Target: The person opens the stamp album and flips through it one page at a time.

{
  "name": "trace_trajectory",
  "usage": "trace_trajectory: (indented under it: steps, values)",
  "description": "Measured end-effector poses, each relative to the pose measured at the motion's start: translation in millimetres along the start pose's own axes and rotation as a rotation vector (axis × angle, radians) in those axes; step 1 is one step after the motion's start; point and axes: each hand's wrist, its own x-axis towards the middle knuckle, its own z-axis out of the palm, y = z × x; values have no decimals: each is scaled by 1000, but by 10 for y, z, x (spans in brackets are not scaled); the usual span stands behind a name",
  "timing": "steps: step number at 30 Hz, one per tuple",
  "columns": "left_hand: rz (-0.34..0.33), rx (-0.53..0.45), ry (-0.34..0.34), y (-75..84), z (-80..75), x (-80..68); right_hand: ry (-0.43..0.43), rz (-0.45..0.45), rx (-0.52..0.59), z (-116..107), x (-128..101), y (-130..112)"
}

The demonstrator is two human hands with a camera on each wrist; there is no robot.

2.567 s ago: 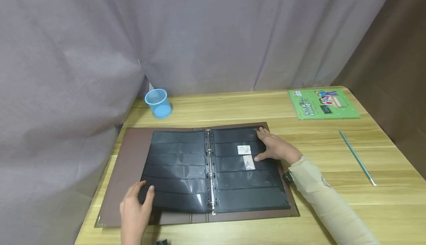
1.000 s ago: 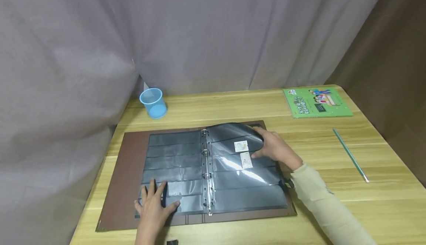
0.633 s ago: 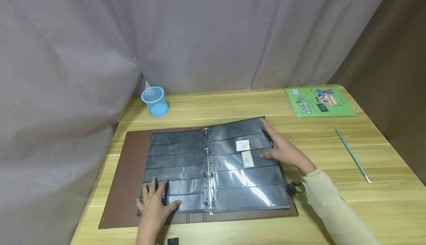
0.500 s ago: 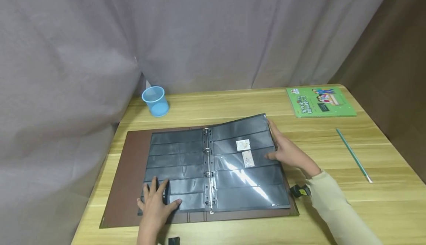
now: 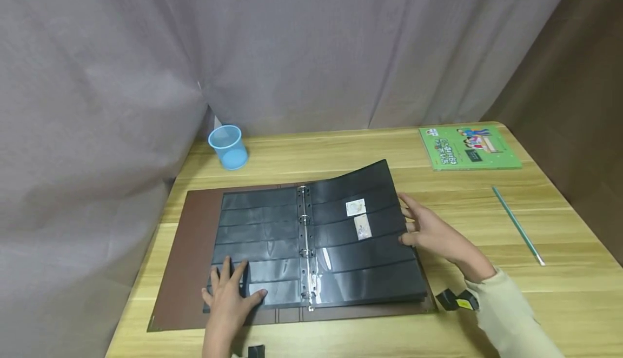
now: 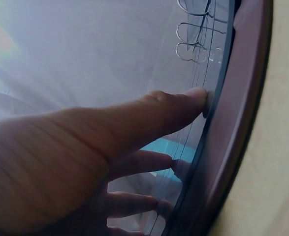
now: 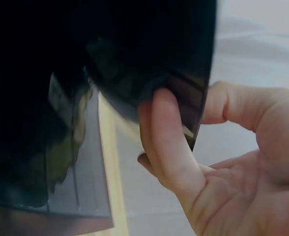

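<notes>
Head view: I am looking at a large brown ring binder (image 5: 182, 260) lying open on the pale wooden surface (image 5: 486, 228), filled with black plastic pocket pages (image 5: 258, 239). My left hand (image 5: 229, 298) is resting flat, fingers straight and spread, on the lower left page. My right hand (image 5: 430, 231) is gripping the outer edge of the right-hand black pocket page (image 5: 370, 228), which is lifting off the stack at its far corner. Two small stamps (image 5: 359, 217) are sitting in that page's pockets. A translucent blue plastic cup (image 5: 227, 147) is standing by the grey curtain (image 5: 311, 50); a green picture book (image 5: 469, 148) and a thin green pencil (image 5: 518, 227) are lying well apart to the right.

Left wrist view: the straight fingers (image 6: 149, 115) are pressing the glossy page beside the brown cover edge (image 6: 242, 113).

Right wrist view: the thumb (image 7: 166, 132) and curled fingers are pinching the dark page edge (image 7: 196, 98).
</notes>
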Motion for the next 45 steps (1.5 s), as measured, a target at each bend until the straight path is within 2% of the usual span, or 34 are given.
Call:
trace_trajectory:
  steps: [6,15,22,33,39,45]
  values:
    - [9,-15,29,5,19,1,21,-8,-24,87,-89,-164]
    - [3,-13,21,10,5,-6,39,-12,-20,199,-179,-433]
    - [23,-24,21,-4,7,-3,67,-59,-87,271,-156,-626]
    - [24,-29,23,-8,8,-12,43,-84,-174,334,-104,-886]
    - [24,-24,33,2,-2,-11,27,-143,-193,390,-64,-997]
    - [19,-15,49,10,8,-27,25,-160,-191,453,-54,-1086]
